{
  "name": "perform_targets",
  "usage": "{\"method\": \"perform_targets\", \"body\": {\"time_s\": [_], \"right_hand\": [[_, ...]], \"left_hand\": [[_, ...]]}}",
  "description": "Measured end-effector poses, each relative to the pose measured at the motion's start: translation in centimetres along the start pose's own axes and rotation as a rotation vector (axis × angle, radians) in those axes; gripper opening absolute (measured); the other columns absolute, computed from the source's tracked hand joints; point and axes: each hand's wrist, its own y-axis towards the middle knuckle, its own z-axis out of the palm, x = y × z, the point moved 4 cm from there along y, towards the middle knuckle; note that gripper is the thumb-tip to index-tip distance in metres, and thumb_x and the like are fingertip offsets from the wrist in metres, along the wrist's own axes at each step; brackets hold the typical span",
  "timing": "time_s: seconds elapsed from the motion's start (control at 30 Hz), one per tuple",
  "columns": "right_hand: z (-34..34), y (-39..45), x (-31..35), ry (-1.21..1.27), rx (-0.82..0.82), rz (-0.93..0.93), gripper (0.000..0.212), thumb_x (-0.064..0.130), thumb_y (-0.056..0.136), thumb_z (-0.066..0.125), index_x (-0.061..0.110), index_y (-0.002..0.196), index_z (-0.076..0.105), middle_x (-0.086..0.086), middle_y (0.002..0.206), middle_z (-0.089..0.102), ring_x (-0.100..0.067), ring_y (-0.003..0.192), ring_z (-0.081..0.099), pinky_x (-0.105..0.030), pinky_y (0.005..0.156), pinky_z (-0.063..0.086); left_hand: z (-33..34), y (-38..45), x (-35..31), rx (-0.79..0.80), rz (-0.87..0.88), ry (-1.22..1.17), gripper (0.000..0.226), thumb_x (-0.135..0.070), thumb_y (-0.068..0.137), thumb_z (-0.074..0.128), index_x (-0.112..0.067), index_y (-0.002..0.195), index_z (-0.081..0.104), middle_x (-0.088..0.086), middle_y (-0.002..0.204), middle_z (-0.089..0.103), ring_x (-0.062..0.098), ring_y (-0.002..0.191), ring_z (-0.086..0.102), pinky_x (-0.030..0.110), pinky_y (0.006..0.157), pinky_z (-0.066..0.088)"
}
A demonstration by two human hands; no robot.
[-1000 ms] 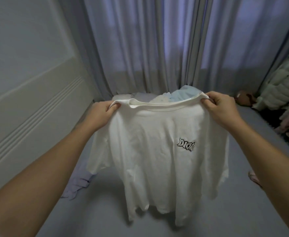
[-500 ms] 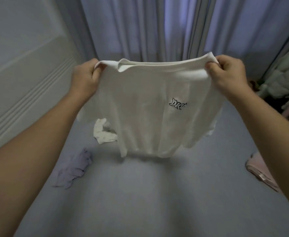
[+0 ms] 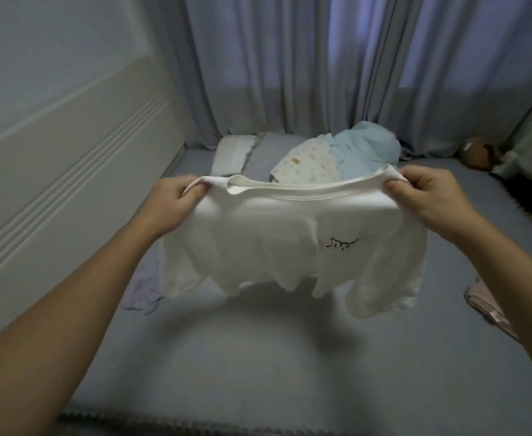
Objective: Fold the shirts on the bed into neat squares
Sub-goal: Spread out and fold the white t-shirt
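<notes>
Curtains [image 3: 290, 73] back grey bed [image 3: 227, 357]; left hand [image 3: 176, 202] and right hand [image 3: 428, 199] each pinch white shirt [image 3: 274, 243].

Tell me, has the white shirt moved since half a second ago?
Yes. The white shirt, pinched by the left hand and right hand, has dropped from curtain height towards the bed, body billowing.

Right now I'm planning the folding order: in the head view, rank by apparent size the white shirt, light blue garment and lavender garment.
1. white shirt
2. light blue garment, farther away, partly hidden
3. lavender garment, partly hidden, so unsure
</notes>
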Motion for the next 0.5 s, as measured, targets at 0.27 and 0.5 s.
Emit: {"method": "perform_targets", "body": {"time_s": [0.27,0.5], "right_hand": [[-2.5,-2.2,3.1,0.176,0.137,0.162,0.017,0.030,0.091,0.068,0.016,0.086,0.076,0.005,0.072,0.069,-0.006,0.062,0.057,-0.019,0.054,0.046],[5.7,2.7,-9.6,0.025,0.113,0.342,0.019,0.020,0.093,0.066,0.010,0.077,0.069,0.014,0.058,0.056,0.004,0.045,0.042,-0.011,0.041,0.034]], "left_hand": [[-3.2,0.8,-1.6,0.231,-0.182,-0.345,0.031,-0.040,0.092,0.064,-0.016,0.076,0.075,-0.009,0.062,0.067,0.000,0.055,0.056,0.012,0.047,0.043],[10.6,4.2,4.9,0.235,-0.209,0.052,0.038,-0.036,0.100,0.052,-0.006,0.078,0.061,0.007,0.071,0.058,0.017,0.072,0.054,0.030,0.059,0.036]]}}
